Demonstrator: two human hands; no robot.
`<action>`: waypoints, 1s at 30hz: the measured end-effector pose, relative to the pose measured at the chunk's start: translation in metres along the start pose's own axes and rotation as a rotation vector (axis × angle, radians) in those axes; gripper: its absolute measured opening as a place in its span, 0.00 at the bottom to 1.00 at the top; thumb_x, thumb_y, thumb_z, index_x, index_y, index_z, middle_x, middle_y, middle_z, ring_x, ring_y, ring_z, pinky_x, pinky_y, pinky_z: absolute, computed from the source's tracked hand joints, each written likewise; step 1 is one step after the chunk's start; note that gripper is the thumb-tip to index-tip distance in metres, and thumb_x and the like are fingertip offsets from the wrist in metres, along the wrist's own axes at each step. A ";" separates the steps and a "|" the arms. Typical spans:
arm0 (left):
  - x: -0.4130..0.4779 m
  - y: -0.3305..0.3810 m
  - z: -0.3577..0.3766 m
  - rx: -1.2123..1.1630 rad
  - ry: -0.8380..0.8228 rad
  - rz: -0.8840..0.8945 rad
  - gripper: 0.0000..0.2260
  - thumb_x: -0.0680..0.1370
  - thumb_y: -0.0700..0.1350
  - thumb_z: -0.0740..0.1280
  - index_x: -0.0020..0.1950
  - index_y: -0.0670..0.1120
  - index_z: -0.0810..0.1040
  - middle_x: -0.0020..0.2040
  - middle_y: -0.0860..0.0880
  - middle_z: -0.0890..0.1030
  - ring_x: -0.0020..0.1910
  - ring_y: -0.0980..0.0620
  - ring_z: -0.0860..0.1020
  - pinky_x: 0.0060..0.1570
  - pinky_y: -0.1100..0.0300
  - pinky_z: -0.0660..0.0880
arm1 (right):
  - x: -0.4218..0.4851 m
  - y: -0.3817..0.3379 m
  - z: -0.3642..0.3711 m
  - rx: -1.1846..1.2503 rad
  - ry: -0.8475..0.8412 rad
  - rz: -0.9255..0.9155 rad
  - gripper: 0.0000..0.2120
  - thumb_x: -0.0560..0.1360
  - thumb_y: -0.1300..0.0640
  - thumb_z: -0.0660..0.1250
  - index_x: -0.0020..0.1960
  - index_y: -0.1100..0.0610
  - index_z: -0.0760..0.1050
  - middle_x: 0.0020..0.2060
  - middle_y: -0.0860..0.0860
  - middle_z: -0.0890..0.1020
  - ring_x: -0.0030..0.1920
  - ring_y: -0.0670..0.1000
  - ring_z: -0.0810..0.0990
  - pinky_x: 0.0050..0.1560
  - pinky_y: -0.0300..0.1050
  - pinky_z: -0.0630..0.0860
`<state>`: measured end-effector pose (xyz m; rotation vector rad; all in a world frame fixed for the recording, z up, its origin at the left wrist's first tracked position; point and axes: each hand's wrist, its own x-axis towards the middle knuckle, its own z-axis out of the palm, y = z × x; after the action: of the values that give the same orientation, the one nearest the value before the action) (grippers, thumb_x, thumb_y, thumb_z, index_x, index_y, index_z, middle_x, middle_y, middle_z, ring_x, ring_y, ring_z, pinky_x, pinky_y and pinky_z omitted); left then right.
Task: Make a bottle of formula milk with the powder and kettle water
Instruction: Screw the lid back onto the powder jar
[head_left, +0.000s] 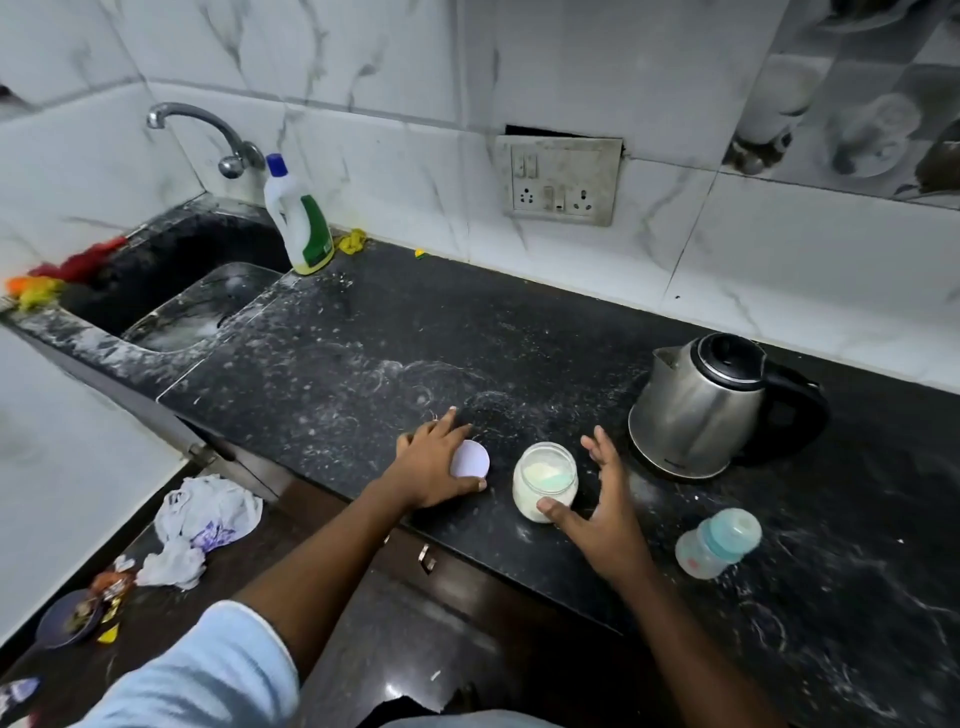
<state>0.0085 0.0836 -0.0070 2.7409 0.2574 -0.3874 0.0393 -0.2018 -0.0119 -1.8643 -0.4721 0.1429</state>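
Standing upright on the black tabletop (519, 332), the jar (545, 480) of pale powder has its long axis vertical and its open mouth facing up. It sits near the front edge, between the two hands.

The left grip (434, 465), at nine o'clock from the jar, holds the white lid (470, 460). The thumb curls under the lid's lower edge and the fingers reach past it toward twelve o'clock, their tips on the stone. The lid is tipped on edge, its flat round face turned up toward the camera.

The right grip (605, 499), at three to four o'clock from the jar, is spread wide and holds nothing. Its fingers point toward twelve o'clock, and the thumb tip lies against the jar's lower wall.

The kettle (696, 405) stands at two o'clock from the jar, well apart from it, with its spout toward ten o'clock and its black handle toward three o'clock. The bottle (719, 543) stands at four o'clock from the jar, beyond the right hand. It wears a teal cap, and its long axis leans in the picture so the top points toward one o'clock.

Farther off at ten o'clock are the sink (197, 306), a tap (202, 124) above it and a soap bottle (298, 223) at its corner. A socket plate (561, 179) sits on the wall at twelve o'clock.
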 end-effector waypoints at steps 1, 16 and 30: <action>0.005 0.000 0.000 0.030 -0.033 0.014 0.47 0.74 0.72 0.71 0.87 0.55 0.57 0.89 0.49 0.47 0.86 0.40 0.54 0.79 0.35 0.54 | 0.000 0.004 0.002 -0.005 -0.019 0.025 0.54 0.65 0.40 0.80 0.81 0.34 0.51 0.78 0.46 0.68 0.79 0.44 0.64 0.80 0.54 0.62; 0.017 0.037 -0.034 -0.995 0.190 0.016 0.34 0.75 0.50 0.82 0.78 0.49 0.73 0.63 0.54 0.83 0.59 0.59 0.84 0.62 0.53 0.82 | 0.019 -0.018 -0.018 -0.020 0.116 -0.005 0.29 0.77 0.38 0.68 0.77 0.37 0.67 0.76 0.40 0.71 0.76 0.45 0.69 0.73 0.56 0.72; -0.003 0.110 -0.055 -1.485 -0.109 0.194 0.29 0.84 0.57 0.63 0.83 0.49 0.64 0.59 0.52 0.87 0.58 0.52 0.85 0.59 0.53 0.82 | 0.055 -0.082 -0.032 -0.079 -0.106 -0.100 0.38 0.72 0.42 0.78 0.78 0.37 0.65 0.69 0.30 0.71 0.71 0.44 0.71 0.65 0.43 0.76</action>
<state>0.0432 0.0031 0.0788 1.2624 0.1389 -0.1517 0.0798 -0.1867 0.0826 -1.9128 -0.6516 0.1582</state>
